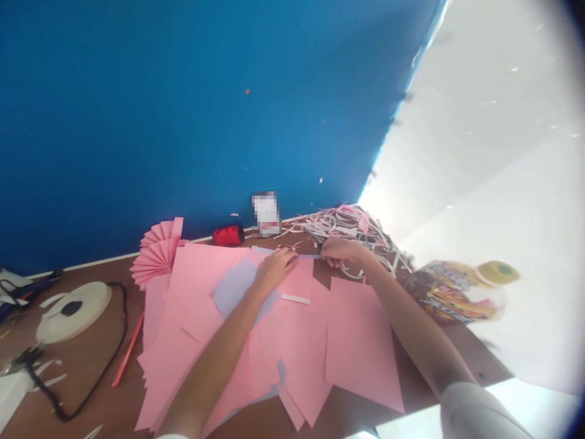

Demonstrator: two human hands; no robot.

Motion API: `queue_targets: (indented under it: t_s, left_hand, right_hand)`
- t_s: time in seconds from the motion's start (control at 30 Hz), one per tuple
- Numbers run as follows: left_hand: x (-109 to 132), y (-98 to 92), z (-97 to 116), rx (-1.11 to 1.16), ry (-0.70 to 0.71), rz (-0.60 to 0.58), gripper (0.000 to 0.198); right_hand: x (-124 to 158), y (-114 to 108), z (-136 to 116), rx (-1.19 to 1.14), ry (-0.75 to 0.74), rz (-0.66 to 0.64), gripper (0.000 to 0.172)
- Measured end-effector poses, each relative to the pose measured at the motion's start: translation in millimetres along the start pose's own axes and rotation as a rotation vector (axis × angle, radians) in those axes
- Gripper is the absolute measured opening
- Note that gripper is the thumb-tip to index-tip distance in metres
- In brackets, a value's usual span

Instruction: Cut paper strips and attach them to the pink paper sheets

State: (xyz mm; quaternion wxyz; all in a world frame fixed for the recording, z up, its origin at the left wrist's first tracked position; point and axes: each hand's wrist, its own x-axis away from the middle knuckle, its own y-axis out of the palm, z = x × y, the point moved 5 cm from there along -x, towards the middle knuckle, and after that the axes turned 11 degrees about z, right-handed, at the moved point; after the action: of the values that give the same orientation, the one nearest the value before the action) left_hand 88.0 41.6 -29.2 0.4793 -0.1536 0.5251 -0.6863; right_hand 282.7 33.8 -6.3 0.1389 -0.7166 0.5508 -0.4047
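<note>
Both my arms reach forward over a spread of pink paper sheets (361, 341) on a brown table (91, 372). My left hand (276, 267) and my right hand (340, 251) each pinch one end of a thin pale paper strip (309, 256) stretched between them, near the table's far edge. A pale lilac sheet (235, 283) lies under my left wrist. A short white strip (295, 299) rests on the pink paper just below my hands.
A heap of cut paper strips (351, 225) lies behind my right hand. Pink folded paper fans (158, 253), a red spool (228, 235) and a small packet (265, 213) stand by the blue wall. A snack jar (461, 289) lies right; tape roll (73, 308), black cable (107, 360), red stick (128, 350) left.
</note>
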Motion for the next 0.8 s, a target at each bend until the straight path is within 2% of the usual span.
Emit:
queue_targets:
  t_s: [0.5,0.8]
  left_hand:
    - [0.6,4.5,-3.5,-0.023,0.051,0.04,0.03]
    - [-0.3,4.9,-1.4,-0.062,0.067,0.021,0.033]
  right_hand:
    - [0.0,0.3,1.2,0.019,0.007,-0.008,0.02]
    - [-1.1,0.8,2.3,0.031,0.012,-0.017,0.02]
